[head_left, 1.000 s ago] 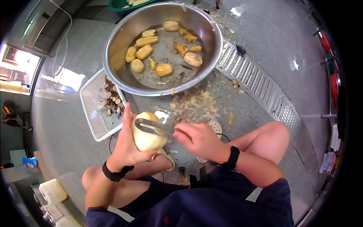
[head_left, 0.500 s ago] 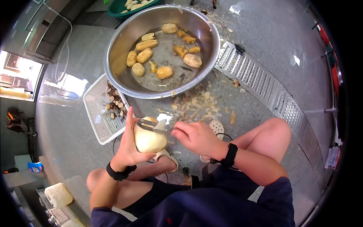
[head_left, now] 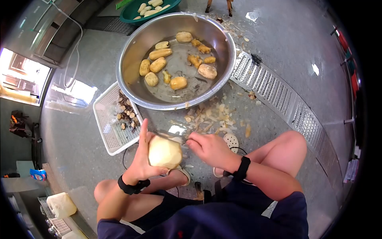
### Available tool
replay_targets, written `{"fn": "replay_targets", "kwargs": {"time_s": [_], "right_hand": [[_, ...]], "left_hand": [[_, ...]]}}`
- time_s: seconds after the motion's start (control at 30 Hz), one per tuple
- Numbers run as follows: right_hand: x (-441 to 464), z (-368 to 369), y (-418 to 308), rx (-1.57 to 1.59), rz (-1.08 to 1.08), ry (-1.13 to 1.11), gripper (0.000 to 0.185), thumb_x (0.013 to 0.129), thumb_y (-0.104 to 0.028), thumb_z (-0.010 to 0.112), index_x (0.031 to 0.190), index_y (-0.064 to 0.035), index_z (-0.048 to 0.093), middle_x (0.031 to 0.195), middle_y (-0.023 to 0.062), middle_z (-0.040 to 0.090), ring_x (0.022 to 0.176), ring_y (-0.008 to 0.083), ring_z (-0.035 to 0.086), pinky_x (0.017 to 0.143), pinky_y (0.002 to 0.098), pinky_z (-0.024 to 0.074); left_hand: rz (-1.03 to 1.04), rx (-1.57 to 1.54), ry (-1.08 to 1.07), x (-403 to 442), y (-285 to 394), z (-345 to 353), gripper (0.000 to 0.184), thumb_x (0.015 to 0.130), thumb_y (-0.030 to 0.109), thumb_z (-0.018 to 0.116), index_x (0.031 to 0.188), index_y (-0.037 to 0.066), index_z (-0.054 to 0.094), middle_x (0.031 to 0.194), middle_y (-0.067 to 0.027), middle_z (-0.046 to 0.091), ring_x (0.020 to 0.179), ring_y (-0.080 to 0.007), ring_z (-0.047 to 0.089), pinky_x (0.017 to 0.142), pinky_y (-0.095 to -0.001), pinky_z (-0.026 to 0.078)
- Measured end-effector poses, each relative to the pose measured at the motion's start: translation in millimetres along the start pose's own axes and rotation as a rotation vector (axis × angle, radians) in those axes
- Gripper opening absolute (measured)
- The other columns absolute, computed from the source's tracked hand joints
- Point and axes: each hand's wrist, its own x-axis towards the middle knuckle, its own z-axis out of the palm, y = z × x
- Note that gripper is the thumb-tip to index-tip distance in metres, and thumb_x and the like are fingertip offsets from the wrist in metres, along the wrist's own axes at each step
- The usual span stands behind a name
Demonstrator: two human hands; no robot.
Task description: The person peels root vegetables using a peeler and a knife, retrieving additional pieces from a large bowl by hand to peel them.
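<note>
My left hand (head_left: 139, 161) cups a pale, peeled, rounded lotus root section (head_left: 164, 153) from the left side, with the thumb beneath and the fingers pointing up. In my right hand (head_left: 211, 149), closed, is the handle of a peeler (head_left: 175, 138). Its head lies along the far upper edge of the root, and is partly hidden and hard to make out. Beyond both hands stands a large metal basin (head_left: 167, 106) with shallow water, several unpeeled lotus root pieces (head_left: 160, 53) and knobbly ginger pieces (head_left: 195, 61).
A white plastic basket (head_left: 104, 129) with dark scraps and cut ends stands left of the basin. Peelings (head_left: 211, 117) litter the wet floor. A metal drain grate (head_left: 274, 85) runs along the right. Behind is a green bowl (head_left: 128, 15) with pale peeled pieces.
The peeler has slid off the root's near face to its far upper edge. The root shows more of its bare face. The whole view has shifted slightly, with the basin appearing lower and further right.
</note>
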Motion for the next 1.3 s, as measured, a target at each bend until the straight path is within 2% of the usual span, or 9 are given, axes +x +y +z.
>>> {"fn": "replay_targets", "kwargs": {"time_s": [0.23, 0.33, 0.43, 0.6, 0.7, 0.87, 1.03, 1.17, 1.3], "right_hand": [[0.9, 16.1, 38.1, 0.141, 0.180, -0.052, 0.038, 0.107, -0.035, 0.048, 0.102, -0.0016, 0.065, 0.085, 0.0205, 0.069, 0.076, 0.0365, 0.067, 0.070, 0.0451, 0.0519], [3.2, 6.1, 19.7, 0.534, 0.399, -0.214, 0.039, 0.110, -0.037, 0.047, 0.108, -0.0015, 0.063, 0.081, 0.0087, 0.066, 0.056, 0.0152, 0.056, 0.055, 0.0302, 0.0466], [1.9, -2.7, -9.1, 0.831, 0.321, -0.150, 0.036, 0.110, -0.038, 0.049, 0.115, -0.0041, 0.060, 0.082, 0.0005, 0.059, 0.059, 0.0045, 0.048, 0.052, 0.0237, 0.0416], [-8.5, 2.0, -30.7, 1.077, 0.226, -0.225, 0.040, 0.103, -0.034, 0.065, 0.130, -0.0059, 0.056, 0.092, -0.0018, 0.061, 0.065, 0.0048, 0.054, 0.052, 0.0213, 0.0439], [-7.0, 4.1, -30.8, 1.146, 0.196, -0.227, 0.047, 0.102, -0.032, 0.069, 0.136, -0.0049, 0.052, 0.092, -0.0011, 0.061, 0.066, 0.0036, 0.054, 0.054, 0.0205, 0.0455], [-5.3, 4.2, -32.0, 1.188, 0.206, -0.018, 0.052, 0.100, -0.033, 0.072, 0.137, -0.0041, 0.051, 0.094, -0.0013, 0.061, 0.068, 0.0031, 0.054, 0.055, 0.0196, 0.0455], [-1.2, 1.7, -17.9, 0.963, 0.123, -0.096, 0.049, 0.098, -0.032, 0.073, 0.134, -0.0034, 0.055, 0.105, 0.0030, 0.066, 0.077, 0.0086, 0.063, 0.061, 0.0236, 0.0506], [15.5, 12.2, -3.7, 0.210, -0.392, 0.280, 0.040, 0.097, -0.030, 0.071, 0.124, -0.0016, 0.062, 0.108, 0.0116, 0.071, 0.083, 0.0230, 0.071, 0.068, 0.0313, 0.0550], [-1.5, -8.9, -27.3, 0.033, -0.210, 0.201, 0.032, 0.097, -0.029, 0.070, 0.116, -0.0035, 0.066, 0.101, 0.0133, 0.070, 0.081, 0.0310, 0.071, 0.066, 0.0371, 0.0553]], "left_hand": [[0.209, 0.109, -0.129, -7.0, 13.5, -7.3, 0.158, 0.058, 0.048, 0.095, 0.163, 0.008, -0.016, 0.133, -0.0191, 0.049, 0.121, -0.0321, 0.056, 0.105, -0.0451, 0.045], [0.331, 0.290, -0.114, -6.8, 16.2, -11.3, 0.150, 0.060, 0.039, 0.094, 0.164, 0.011, -0.010, 0.134, -0.0209, 0.050, 0.120, -0.0328, 0.057, 0.103, -0.0449, 0.046], [0.507, 0.386, -0.133, -2.6, 30.9, 0.3, 0.141, 0.066, 0.032, 0.092, 0.165, 0.015, -0.007, 0.137, -0.0228, 0.050, 0.117, -0.0354, 0.059, 0.100, -0.0466, 0.048], [0.713, 0.809, -0.107, -2.6, 22.4, 0.9, 0.138, 0.067, 0.023, 0.092, 0.166, 0.019, -0.005, 0.140, -0.0264, 0.047, 0.113, -0.0423, 0.060, 0.093, -0.0519, 0.052], [0.694, 0.870, -0.042, -5.4, 17.2, 5.1, 0.139, 0.066, 0.016, 0.091, 0.165, 0.015, -0.006, 0.146, -0.0264, 0.041, 0.119, -0.0426, 0.057, 0.097, -0.0518, 0.051], [0.256, 0.124, -0.043, -2.1, 11.9, 19.7, 0.132, 0.073, 0.011, 0.089, 0.165, 0.012, -0.006, 0.155, -0.0215, 0.034, 0.137, -0.0359, 0.046, 0.110, -0.0498, 0.045], [-0.195, -0.394, -0.054, 3.7, 22.4, 21.1, 0.112, 0.077, 0.009, 0.089, 0.162, 0.008, 0.016, 0.153, -0.0158, 0.043, 0.137, -0.0246, 0.050, 0.110, -0.0399, 0.045], [-0.189, -0.257, 0.127, 0.2, 4.0, 25.1, 0.084, 0.077, 0.010, 0.089, 0.147, -0.001, 0.043, 0.127, -0.0094, 0.065, 0.117, -0.0179, 0.063, 0.100, -0.0348, 0.052], [-0.087, -0.162, 0.267, -0.6, 1.3, 23.0, 0.069, 0.075, 0.012, 0.090, 0.132, -0.002, 0.052, 0.118, -0.0110, 0.069, 0.107, -0.0164, 0.067, 0.092, -0.0326, 0.055]]}}
